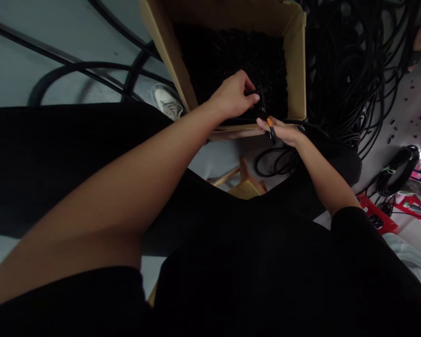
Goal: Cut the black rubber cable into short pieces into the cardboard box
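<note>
Cardboard box (294, 75): 12 o'clock in view, black bits (228, 49) inside, too dim to identify.
Left hand (233, 96): over box, 6 o'clock side; thumb and finger pinched together on black piece (253, 92), shape unclear.
Right hand (282, 131): at box rim, 5 o'clock side; clamped on tool.
Tool (270, 122): orange and black handle, in right hand; head points toward 11 o'clock, near black piece, can't tell if touching.
Cables (351, 79): heaped at 1 to 2 o'clock, just beside box.
Coil (396, 173): 3 o'clock, on floor.
Shoe (167, 101): 11 o'clock, just beside box.
</note>
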`<state>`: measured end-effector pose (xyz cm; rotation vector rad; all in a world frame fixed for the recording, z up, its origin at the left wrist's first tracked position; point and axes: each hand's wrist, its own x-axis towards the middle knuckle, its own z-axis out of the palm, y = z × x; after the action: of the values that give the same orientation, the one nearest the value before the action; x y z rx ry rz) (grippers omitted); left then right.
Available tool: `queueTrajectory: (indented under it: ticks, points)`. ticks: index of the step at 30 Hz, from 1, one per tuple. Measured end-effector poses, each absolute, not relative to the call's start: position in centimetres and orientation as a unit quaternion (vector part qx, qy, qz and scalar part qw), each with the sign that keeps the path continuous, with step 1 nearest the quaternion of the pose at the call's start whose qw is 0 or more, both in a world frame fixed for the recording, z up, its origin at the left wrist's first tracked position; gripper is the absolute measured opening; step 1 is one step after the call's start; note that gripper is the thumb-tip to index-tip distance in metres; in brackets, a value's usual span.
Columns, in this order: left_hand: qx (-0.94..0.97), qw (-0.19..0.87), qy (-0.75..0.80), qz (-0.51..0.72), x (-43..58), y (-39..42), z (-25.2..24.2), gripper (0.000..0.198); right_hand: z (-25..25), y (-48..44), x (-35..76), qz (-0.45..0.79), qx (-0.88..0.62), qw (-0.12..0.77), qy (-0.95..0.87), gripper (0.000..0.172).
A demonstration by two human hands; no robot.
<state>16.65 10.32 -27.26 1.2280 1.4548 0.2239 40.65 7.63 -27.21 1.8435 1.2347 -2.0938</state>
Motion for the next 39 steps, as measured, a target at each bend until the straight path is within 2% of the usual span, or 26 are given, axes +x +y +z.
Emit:
queueTrajectory:
  ticks: [9, 20, 24, 29, 34, 39]
  points:
    - [0.548, 0.573, 0.600, 0.104, 16.8, 10.4, -28.3, 0.043, -26.0, 8.5, 40.2, -0.655, 0.615, 0.052, 0.436, 0.045]
    - [0.560, 0.576, 0.590, 0.082, 17.0, 9.8, -26.7, 0.073, -24.2, 8.8, 38.8, -0.660, 0.647, 0.000, 0.382, 0.061]
    - [0.552, 0.573, 0.597, 0.105, 17.4, 9.8, -27.6, 0.062, -24.2, 8.8, 38.6, -0.664, 0.650, -0.010, 0.370, 0.062]
    - [0.548, 0.575, 0.596, 0.117, 17.9, 9.5, -28.3, 0.046, -24.8, 8.9, 38.8, -0.671, 0.643, -0.017, 0.369, 0.054]
    - [0.544, 0.579, 0.595, 0.118, 18.2, 9.3, -28.0, 0.044, -25.6, 9.0, 39.5, -0.672, 0.627, -0.033, 0.392, 0.051]
    - [0.538, 0.578, 0.602, 0.120, 18.2, 9.4, -27.9, 0.039, -25.8, 8.7, 39.3, -0.664, 0.630, -0.038, 0.400, 0.058]
